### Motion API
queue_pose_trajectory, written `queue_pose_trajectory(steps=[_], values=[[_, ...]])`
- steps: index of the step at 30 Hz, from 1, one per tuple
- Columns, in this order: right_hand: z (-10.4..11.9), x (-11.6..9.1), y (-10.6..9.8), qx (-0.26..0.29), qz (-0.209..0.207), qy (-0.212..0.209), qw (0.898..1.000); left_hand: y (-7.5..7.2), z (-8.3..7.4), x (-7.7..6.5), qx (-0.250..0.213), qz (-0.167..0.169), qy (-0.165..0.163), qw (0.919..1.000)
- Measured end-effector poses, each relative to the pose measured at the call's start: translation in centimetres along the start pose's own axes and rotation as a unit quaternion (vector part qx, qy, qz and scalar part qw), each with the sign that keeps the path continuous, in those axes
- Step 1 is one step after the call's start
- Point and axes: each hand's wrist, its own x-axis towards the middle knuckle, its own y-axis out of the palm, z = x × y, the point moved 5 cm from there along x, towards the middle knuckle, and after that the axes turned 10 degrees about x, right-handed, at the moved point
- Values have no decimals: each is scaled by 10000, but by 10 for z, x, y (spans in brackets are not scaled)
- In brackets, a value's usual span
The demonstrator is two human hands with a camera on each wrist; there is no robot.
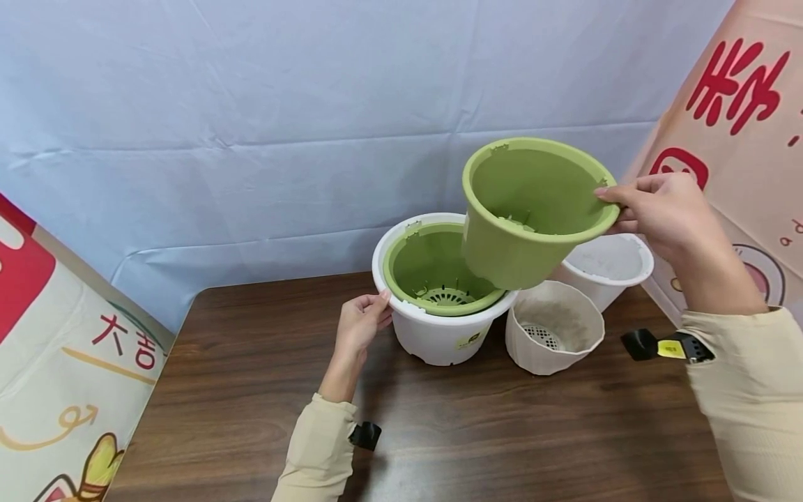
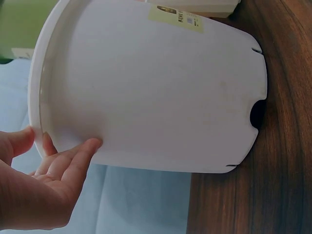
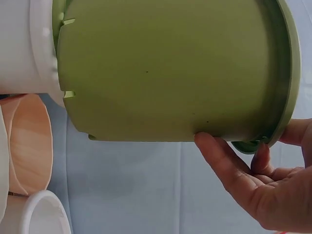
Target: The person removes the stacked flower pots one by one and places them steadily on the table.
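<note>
My right hand (image 1: 668, 213) pinches the rim of a green flowerpot (image 1: 521, 254), thumb inside and fingers beneath the lip. That pot hangs tilted above the right side of a white flowerpot (image 1: 433, 338) standing on the table. Inside the white pot sits another green pot (image 1: 414, 261) with a slotted bottom. At the white pot's left rim, my left hand (image 1: 360, 324) pinches the edge between thumb and fingers. In the left wrist view, the fingertips (image 2: 92, 144) of that hand lie against the white wall. The right wrist view shows the raised green pot's notched base close to the white rim.
A cream ribbed pot (image 1: 555, 355) with a perforated bottom stands right of the white pot. Behind it is a smaller white pot (image 1: 617, 272), and the right wrist view shows an orange-tinted pot (image 3: 31, 144). The wooden table (image 1: 251, 390) meets a pale cloth backdrop (image 1: 251, 174).
</note>
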Motion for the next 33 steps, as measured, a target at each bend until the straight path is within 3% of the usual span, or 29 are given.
queue_pose_trajectory(steps=[14, 23, 33], values=[[-13, -10, -35, -279, -580, 17, 9979, 2, -2, 1, -92, -49, 41, 9999], [-25, -20, -58, -785, -1037, 377, 9908, 1, -1, 2, -63, -58, 60, 9999], [-33, -26, -77, 245, -1237, -112, 9920, 0, -1, 2, -45, -34, 85, 9999]])
